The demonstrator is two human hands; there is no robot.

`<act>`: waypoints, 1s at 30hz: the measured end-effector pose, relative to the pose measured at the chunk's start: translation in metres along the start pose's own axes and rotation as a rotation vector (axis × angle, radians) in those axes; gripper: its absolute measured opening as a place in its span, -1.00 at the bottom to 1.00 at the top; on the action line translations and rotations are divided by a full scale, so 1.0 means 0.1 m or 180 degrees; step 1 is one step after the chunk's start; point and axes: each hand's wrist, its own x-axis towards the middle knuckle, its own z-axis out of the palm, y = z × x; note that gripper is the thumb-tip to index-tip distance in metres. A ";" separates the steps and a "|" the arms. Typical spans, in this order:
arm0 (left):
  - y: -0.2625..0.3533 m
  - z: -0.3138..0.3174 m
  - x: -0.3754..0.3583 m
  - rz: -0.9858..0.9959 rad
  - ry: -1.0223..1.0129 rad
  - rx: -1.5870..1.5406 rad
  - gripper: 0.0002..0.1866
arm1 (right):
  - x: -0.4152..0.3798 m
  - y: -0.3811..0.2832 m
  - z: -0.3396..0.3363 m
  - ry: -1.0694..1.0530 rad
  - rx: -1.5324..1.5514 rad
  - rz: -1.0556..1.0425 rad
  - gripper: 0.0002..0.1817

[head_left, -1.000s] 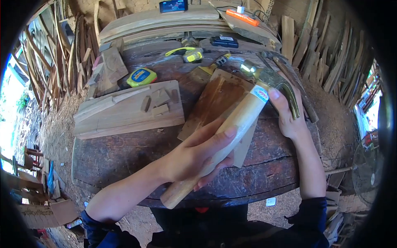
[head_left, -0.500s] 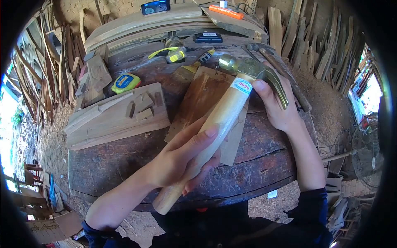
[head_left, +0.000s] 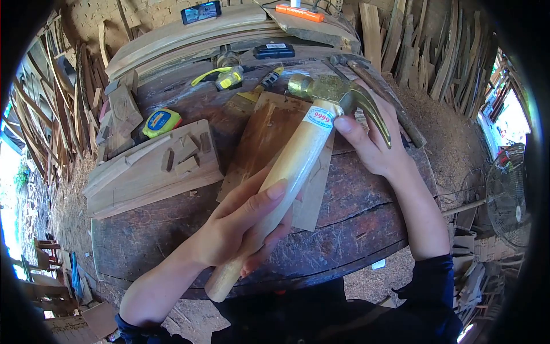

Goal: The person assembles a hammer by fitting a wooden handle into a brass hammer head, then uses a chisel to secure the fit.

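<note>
Hands both clamped on hammer (head_left: pixel 298 160): left hand (head_left: pixel 240 221) wraps handle, right hand (head_left: pixel 369 146) grips head.

Left hand (head_left: pixel 240 221) grips hammer (head_left: pixel 298 160) handle, right hand (head_left: pixel 372 143) pinches near its head, above round wooden table (head_left: pixel 355 229).

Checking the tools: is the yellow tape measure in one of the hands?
No, the tape measure lies on the table, apart from the left hand gripping the hammer.

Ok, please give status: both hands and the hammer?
Left hand grips hammer handle. Right hand holds it under the head. Hammer above wood board, nothing between.
</note>
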 end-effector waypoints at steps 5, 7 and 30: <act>0.07 0.08 -0.01 -0.0170 0.0160 -0.0050 -0.45 | 0.01 0.05 0.01 0.0248 -0.0503 -0.0338 -0.39; 0.08 0.09 -0.01 -0.0156 0.0169 -0.0007 -0.45 | 0.01 0.08 0.03 0.0409 -0.0634 -0.0467 -0.36; 0.09 0.11 -0.04 -0.0495 -0.0042 0.0016 -0.40 | 0.02 0.00 0.00 0.0644 -0.1261 -0.0500 -0.56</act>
